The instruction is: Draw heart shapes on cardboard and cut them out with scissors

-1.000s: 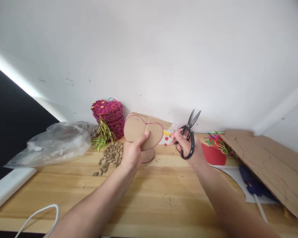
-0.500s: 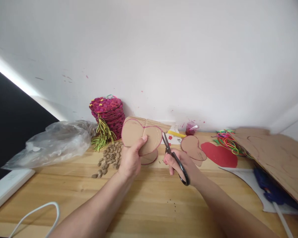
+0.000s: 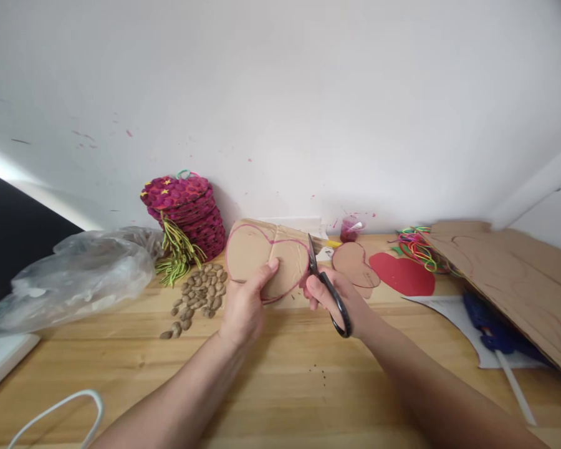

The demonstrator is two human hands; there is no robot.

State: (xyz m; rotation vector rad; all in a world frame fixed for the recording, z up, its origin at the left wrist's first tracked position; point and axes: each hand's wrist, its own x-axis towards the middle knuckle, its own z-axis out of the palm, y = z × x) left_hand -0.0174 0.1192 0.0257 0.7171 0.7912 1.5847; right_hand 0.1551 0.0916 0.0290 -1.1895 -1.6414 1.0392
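My left hand (image 3: 247, 299) grips a piece of brown cardboard (image 3: 287, 265) by its lower edge, thumb on top. A rounded, heart-like outline in purple is drawn on it, and a crease runs down its middle. In my right hand (image 3: 334, 296) is a pair of black-handled scissors (image 3: 312, 257), fingers closed round the handles. The blades point up and lie at the cardboard's right edge, beside the purple line; whether they touch it I cannot tell. Right of the scissors lies a cut cardboard heart (image 3: 353, 262) with a purple rim, next to a red heart shape (image 3: 404, 274).
Left stand a magenta woven box (image 3: 191, 215) with a yellow-green tassel, a heap of brown shells or nuts (image 3: 201, 293) and a clear plastic bag (image 3: 88, 268). Right are coloured cords (image 3: 416, 249), large cardboard sheets (image 3: 509, 280) and a blue glue gun (image 3: 493, 333). A small cup (image 3: 350, 229) stands behind.
The scissors have come closer to the cardboard's right edge, and their blades now stand more upright. The cardboard stays in my left hand. The whole view has shifted slightly.
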